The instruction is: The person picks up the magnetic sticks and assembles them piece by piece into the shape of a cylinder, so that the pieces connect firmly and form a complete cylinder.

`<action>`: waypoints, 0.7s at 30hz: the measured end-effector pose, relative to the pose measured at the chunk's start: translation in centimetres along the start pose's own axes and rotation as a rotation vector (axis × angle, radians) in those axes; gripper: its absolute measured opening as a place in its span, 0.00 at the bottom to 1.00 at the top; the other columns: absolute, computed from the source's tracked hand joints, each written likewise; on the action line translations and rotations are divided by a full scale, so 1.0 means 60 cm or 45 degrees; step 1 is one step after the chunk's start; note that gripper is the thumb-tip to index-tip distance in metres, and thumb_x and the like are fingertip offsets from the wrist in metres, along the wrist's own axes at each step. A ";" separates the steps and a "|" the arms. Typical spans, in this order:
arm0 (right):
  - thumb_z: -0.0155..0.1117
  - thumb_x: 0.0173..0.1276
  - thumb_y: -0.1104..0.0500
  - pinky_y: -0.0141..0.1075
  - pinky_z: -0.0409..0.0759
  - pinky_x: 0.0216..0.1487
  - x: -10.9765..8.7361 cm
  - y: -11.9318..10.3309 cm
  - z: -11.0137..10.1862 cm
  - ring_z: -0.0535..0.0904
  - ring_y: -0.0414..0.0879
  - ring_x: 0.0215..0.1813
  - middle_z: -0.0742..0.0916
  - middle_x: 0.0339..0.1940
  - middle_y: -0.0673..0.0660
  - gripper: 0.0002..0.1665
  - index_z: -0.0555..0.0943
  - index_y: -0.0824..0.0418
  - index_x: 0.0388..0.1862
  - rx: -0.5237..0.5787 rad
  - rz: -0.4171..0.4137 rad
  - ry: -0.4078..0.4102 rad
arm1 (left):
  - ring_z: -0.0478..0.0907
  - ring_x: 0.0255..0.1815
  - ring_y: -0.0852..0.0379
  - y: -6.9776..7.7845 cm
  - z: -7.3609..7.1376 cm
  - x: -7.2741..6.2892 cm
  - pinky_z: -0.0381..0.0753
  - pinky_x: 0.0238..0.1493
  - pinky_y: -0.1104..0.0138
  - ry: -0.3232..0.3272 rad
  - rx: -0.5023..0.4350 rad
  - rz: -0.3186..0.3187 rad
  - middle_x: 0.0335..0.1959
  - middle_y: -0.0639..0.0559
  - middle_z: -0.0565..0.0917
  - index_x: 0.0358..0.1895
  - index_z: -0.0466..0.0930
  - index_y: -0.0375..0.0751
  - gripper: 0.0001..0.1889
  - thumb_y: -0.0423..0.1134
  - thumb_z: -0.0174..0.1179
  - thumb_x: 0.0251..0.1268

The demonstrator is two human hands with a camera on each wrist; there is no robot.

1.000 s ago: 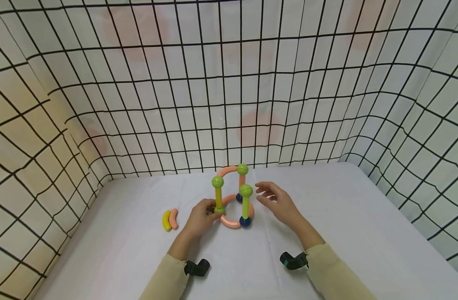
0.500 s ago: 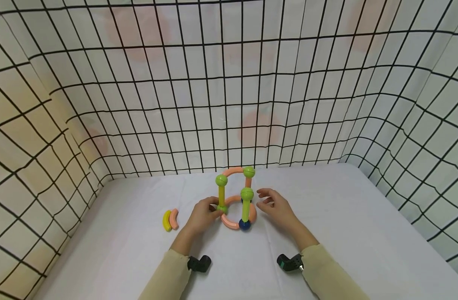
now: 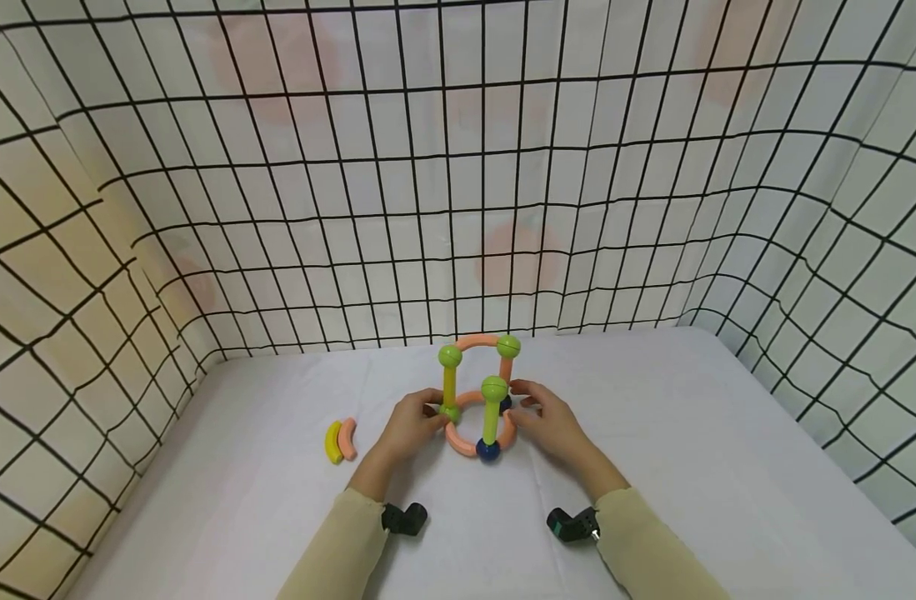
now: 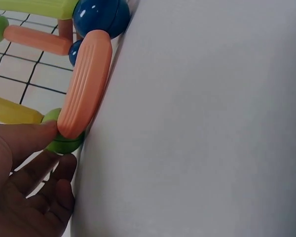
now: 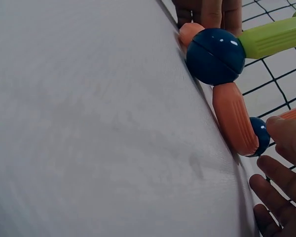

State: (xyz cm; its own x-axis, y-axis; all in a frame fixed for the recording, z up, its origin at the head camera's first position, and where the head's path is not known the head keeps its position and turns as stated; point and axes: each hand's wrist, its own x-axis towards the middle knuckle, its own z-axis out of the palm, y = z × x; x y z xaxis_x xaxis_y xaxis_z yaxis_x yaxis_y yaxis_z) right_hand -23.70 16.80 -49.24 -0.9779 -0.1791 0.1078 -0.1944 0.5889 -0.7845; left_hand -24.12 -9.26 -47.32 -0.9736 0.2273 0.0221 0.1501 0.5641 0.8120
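Note:
A toy frame of rods and balls stands on the white cloth. Its base is a ring of curved orange rods joined by a green ball and two blue balls. Upright rods rise from the ring, each topped by a green ball, and a curved orange rod links two tops at the back. My left hand pinches the green base ball under the yellow rod. At the right, my right hand has its thumb and forefinger around the rear blue ball. The front blue ball is untouched.
Left of the frame, a yellow curved rod and an orange curved rod lie side by side on the cloth. Black grid netting rises behind and at both sides.
The toy frame has turned and shifted slightly right, with my left hand following on the green base ball. My right hand has come in from the right to the rear blue ball.

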 end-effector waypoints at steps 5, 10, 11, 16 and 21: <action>0.65 0.71 0.53 0.53 0.71 0.69 0.001 0.004 0.003 0.78 0.54 0.63 0.82 0.65 0.57 0.31 0.71 0.55 0.71 0.011 -0.025 0.001 | 0.82 0.44 0.55 -0.002 0.002 0.003 0.80 0.42 0.66 -0.002 -0.022 -0.019 0.48 0.46 0.86 0.57 0.81 0.40 0.17 0.34 0.65 0.65; 0.66 0.70 0.55 0.53 0.73 0.65 0.002 0.011 0.007 0.80 0.54 0.59 0.82 0.64 0.59 0.29 0.74 0.59 0.68 -0.012 -0.094 0.032 | 0.81 0.46 0.54 -0.001 0.005 0.002 0.80 0.43 0.64 0.029 -0.029 -0.027 0.50 0.46 0.86 0.57 0.82 0.40 0.17 0.35 0.66 0.65; 0.66 0.70 0.55 0.52 0.74 0.64 0.003 0.012 0.008 0.80 0.54 0.59 0.82 0.64 0.59 0.29 0.74 0.59 0.68 -0.021 -0.105 0.040 | 0.81 0.47 0.54 -0.001 0.005 0.002 0.80 0.44 0.64 0.039 -0.034 -0.034 0.50 0.47 0.86 0.57 0.82 0.41 0.17 0.35 0.66 0.65; 0.67 0.69 0.55 0.52 0.74 0.62 0.001 0.013 0.011 0.79 0.52 0.56 0.83 0.63 0.59 0.28 0.75 0.60 0.66 -0.035 -0.114 0.063 | 0.82 0.52 0.51 0.001 0.008 -0.001 0.82 0.49 0.61 0.083 -0.053 -0.059 0.53 0.47 0.85 0.56 0.82 0.40 0.17 0.36 0.66 0.65; 0.67 0.69 0.53 0.51 0.74 0.63 -0.001 0.010 0.011 0.79 0.52 0.56 0.83 0.63 0.58 0.29 0.76 0.59 0.67 -0.039 -0.103 0.068 | 0.83 0.54 0.49 -0.001 0.010 -0.006 0.83 0.51 0.59 0.119 -0.070 -0.042 0.54 0.45 0.85 0.56 0.81 0.38 0.16 0.35 0.65 0.66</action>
State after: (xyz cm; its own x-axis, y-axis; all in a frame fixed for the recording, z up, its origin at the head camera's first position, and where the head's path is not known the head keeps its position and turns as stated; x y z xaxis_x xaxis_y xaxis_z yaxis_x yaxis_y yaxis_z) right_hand -23.70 16.62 -50.12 -0.9616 -0.1851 0.2029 -0.2740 0.5983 -0.7530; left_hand -23.67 -8.92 -47.73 -0.9900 0.1330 0.0470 0.1106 0.5248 0.8440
